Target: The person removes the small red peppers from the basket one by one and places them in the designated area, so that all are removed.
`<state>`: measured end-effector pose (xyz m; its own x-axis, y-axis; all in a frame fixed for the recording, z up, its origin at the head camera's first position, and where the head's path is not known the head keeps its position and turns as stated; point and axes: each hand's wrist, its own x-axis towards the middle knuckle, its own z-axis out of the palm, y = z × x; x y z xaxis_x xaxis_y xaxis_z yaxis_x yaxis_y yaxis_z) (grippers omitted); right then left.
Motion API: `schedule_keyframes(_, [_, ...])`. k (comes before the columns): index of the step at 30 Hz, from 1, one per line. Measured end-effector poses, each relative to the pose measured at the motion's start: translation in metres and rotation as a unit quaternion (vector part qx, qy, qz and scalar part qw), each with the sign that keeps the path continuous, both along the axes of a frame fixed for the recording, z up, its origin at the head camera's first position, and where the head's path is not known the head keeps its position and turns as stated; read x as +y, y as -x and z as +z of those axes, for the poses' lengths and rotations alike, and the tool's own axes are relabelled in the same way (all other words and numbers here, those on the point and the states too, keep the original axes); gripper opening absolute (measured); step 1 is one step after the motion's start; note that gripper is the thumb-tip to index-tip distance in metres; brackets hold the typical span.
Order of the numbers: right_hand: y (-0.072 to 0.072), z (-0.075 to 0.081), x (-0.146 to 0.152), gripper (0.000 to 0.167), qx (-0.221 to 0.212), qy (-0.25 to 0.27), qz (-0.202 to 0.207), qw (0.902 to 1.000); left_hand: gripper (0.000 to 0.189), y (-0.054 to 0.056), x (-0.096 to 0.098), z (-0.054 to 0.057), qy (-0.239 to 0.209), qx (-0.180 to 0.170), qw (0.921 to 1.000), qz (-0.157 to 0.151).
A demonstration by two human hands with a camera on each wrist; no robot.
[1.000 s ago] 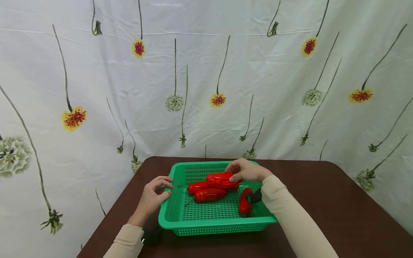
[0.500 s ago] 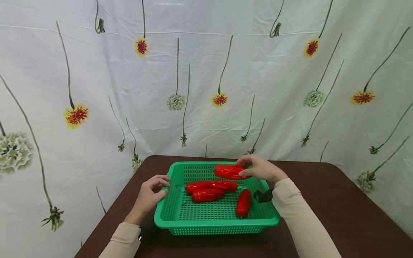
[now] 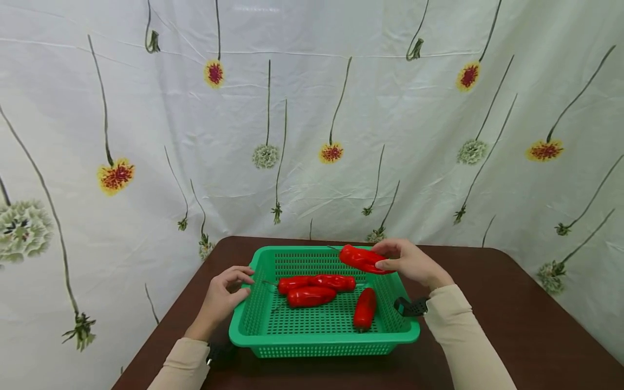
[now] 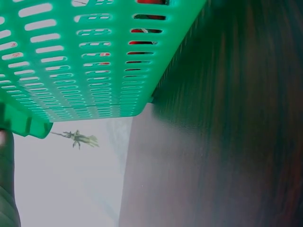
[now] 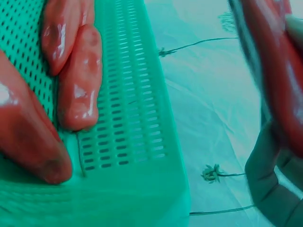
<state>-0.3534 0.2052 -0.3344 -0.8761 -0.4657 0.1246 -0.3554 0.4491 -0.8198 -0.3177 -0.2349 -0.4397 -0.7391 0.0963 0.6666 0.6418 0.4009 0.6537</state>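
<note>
My right hand (image 3: 414, 262) pinches a red pepper (image 3: 361, 259) by one end, raised over the back right of a green plastic basket (image 3: 317, 340). The pepper's thin stem points left. In the right wrist view this pepper (image 5: 277, 61) is close to the camera, with curled fingers beneath it. More red peppers lie in the basket: a front one (image 3: 311, 296), a back one (image 3: 336, 281) and one by the right wall (image 3: 365, 309). At the basket's left rim is my left hand (image 3: 221, 298), fingers loosely bent, thumb apart, nothing held; whether it touches the rim is unclear.
The basket stands on a dark brown table (image 3: 492, 303). Behind the table hangs a pale cloth (image 3: 312, 119) with printed flowers. A black strap (image 3: 411, 307) sits at the right wrist, close to the basket's right rim.
My right hand has lifted the pepper off the others and carried it up and to the right. My left hand stays by the left rim; the basket appears slightly further left.
</note>
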Motion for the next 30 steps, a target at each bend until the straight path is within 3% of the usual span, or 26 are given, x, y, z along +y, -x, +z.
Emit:
schedule_keyframes(15, [-0.011, -0.007, 0.036, 0.050, -0.031, 0.084, -0.135, 0.9867, 0.026, 0.002, -0.001, -0.002, -0.002, 0.001, 1.0000, -0.004])
schedule_keyframes(30, [-0.012, -0.034, 0.060, 0.051, -0.042, 0.087, -0.260, 0.9608, 0.025, 0.002, -0.001, -0.001, -0.007, 0.000, 1.0000, 0.000])
